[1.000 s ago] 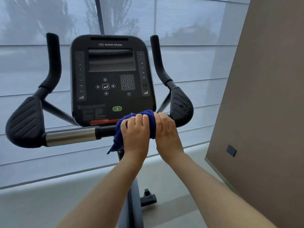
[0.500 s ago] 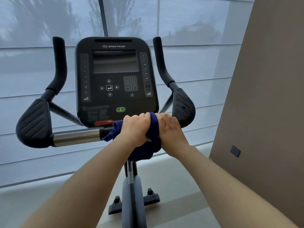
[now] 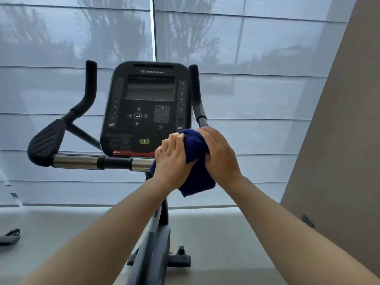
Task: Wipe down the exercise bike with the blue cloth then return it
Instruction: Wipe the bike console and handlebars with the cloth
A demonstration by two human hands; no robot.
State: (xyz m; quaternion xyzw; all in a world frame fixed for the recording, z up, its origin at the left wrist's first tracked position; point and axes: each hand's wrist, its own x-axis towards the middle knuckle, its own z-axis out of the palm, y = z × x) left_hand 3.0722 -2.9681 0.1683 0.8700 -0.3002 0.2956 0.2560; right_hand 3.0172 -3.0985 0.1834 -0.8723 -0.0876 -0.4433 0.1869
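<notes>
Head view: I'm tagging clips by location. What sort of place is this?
Probably a gym or fitness room: a bike with a branded console stands before wide shaded windows, on a pale floor.

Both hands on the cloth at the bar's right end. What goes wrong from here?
1. The left hand works close to the green button on the console; a slip might press it.
2. A loose tail of the blue cloth hangs below both hands; it may drop if the right hand loosens.
</notes>
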